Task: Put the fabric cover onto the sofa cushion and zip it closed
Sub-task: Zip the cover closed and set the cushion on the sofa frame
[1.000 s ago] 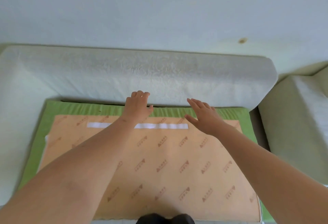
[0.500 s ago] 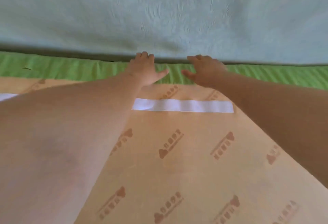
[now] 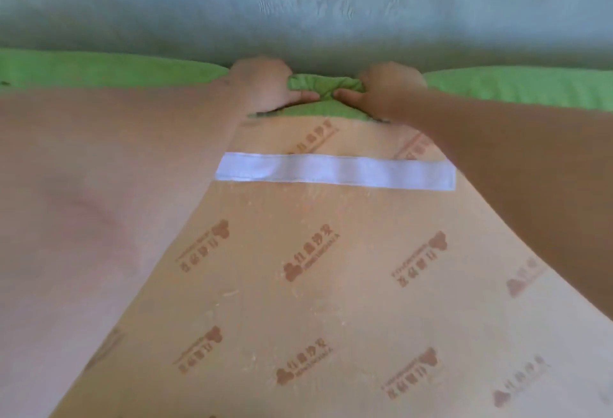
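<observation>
My left hand [image 3: 265,86] and my right hand [image 3: 388,92] are side by side at the far edge of the flat sofa cushion [image 3: 331,252], whose peach-tan face is printed with rows of brown logos. Both hands are curled tight round a bunched fold of the bright green fabric cover [image 3: 323,86]. The fingers are tucked over the far side of the fold and the thumbs press in from the near side, their tips nearly meeting across the gathered cloth. The rest of the cover shows as a green band running left and right along the cushion's far edge, between the cushion and the pale grey textured sofa backrest [image 3: 298,3] that rises just beyond my knuckles. I cannot tell whether the cover lies under the cushion or already wraps its far end. A long white fabric strip [image 3: 335,172] lies flat across the cushion's face, nearer to me than my hands and parallel to the green band. My forearms reach out over the cushion on either side of it.
</observation>
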A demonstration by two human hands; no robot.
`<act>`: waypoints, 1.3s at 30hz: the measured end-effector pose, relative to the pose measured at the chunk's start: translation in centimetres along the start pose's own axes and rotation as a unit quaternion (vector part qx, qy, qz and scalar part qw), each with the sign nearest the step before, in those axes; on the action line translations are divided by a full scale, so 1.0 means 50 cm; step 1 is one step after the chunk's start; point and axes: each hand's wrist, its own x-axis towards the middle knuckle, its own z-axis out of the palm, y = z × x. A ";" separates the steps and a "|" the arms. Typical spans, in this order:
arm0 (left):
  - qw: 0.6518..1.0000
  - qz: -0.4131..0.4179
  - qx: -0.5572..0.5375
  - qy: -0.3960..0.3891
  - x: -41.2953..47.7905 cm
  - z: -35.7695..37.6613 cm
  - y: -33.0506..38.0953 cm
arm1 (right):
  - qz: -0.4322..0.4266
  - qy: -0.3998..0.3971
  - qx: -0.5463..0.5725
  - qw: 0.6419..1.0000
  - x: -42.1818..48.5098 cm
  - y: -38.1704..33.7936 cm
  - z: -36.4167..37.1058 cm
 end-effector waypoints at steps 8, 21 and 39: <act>0.991 0.070 0.050 0.107 -0.437 -0.503 0.028 | -0.141 0.023 -0.044 0.989 -0.357 -0.092 -0.555; 0.989 -0.063 -0.125 0.041 -0.821 -0.602 0.116 | -0.132 0.101 -0.017 0.986 -0.797 -0.052 -0.577; 0.997 -0.061 -0.027 0.033 -0.975 -0.521 0.226 | -0.123 0.027 -0.070 0.990 -0.890 -0.053 -0.622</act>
